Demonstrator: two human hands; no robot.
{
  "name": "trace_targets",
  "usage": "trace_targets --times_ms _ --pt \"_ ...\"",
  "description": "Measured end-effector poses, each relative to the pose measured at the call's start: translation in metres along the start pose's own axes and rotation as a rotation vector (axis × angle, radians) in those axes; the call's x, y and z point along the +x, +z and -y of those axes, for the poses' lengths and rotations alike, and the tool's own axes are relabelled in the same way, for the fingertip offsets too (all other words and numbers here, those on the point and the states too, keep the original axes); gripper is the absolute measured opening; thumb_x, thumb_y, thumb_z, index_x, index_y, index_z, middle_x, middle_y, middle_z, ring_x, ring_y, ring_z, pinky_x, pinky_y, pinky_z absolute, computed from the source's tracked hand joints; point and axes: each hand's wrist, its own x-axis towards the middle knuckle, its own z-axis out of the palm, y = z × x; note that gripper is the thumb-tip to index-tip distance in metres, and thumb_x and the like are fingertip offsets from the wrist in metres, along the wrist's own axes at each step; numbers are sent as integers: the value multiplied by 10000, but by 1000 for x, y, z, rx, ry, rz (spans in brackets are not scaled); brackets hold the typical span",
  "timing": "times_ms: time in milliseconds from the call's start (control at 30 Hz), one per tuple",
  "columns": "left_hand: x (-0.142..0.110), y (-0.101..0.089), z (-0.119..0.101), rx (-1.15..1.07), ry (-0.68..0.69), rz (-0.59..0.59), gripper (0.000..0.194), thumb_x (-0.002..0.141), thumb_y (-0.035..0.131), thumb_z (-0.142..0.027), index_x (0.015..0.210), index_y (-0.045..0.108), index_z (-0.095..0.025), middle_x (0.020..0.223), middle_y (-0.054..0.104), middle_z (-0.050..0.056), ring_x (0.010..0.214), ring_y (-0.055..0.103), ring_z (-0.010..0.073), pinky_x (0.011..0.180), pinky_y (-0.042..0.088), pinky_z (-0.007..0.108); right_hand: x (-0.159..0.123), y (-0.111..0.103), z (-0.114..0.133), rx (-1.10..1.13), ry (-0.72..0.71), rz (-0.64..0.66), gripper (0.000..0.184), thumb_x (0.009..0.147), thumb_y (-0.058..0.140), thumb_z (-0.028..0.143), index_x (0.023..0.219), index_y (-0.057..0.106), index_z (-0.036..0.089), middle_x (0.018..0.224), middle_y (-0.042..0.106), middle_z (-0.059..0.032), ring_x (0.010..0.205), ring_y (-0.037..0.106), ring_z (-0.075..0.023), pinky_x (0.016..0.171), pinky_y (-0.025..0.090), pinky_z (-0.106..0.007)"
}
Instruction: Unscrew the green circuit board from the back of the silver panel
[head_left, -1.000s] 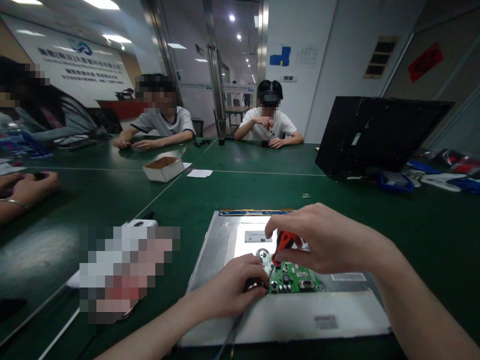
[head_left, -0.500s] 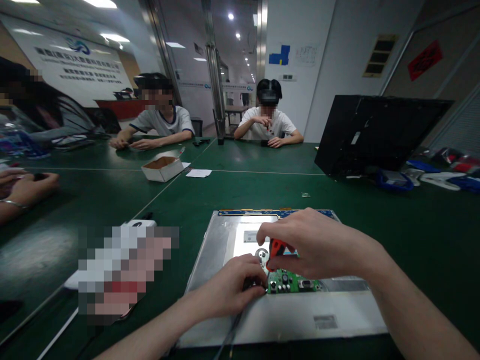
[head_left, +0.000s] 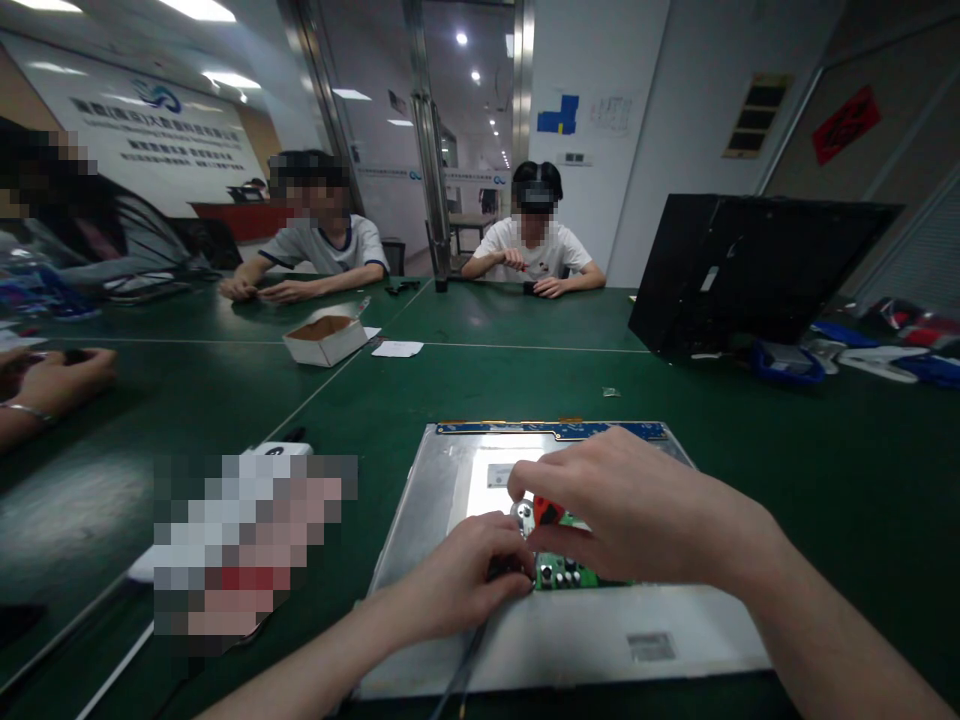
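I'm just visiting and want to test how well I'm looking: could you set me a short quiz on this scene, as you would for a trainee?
1. Which of the person's own hands holds the red-handled tool?
2. True or false: the small green circuit board is on the flat silver metal panel.
3. Where does the open white cardboard box stand?
a) On the metal panel
b) On the green tabletop, beyond the panel and to its left
c) On the floor

Key:
1. The right hand.
2. True.
3. b
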Motion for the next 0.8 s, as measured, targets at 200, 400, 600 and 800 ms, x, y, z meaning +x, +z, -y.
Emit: trace_targets --times_ms 200,400,600,800 --pt "0 1 2 -35 27 -4 69 843 623 -121 875 664 -165 919 646 31 841 590 194 740 452 279 -1 3 3 -12 1 -1 43 907 559 238 924 563 199 841 669 -10 690 576 -144 544 299 -260" --pt "-1 2 1 -27 17 -7 129 811 621 -87 888 673 -177 903 645 28 839 583 199 743 444 279 -4 3 0 -15 -29 5 94 866 573 216 950 534 203 890 637 -9 684 539 -142 518 280 -261" --pt "-3 1 0 -17 -17 6 194 803 583 -72 930 674 -189 926 658 33 843 576 202 759 465 294 -2 2 2 -18 -18 -4 34 892 551 220 918 542 199 848 638 -3 674 539 -139 529 291 -260" --pt "-2 1 1 -3 0 -4 138 820 588 -100 904 661 -181 933 657 37 863 581 208 784 466 308 -3 2 3 -31 9 -3 58 890 569 239 931 559 199 853 654 -6 685 558 -143 533 296 -259"
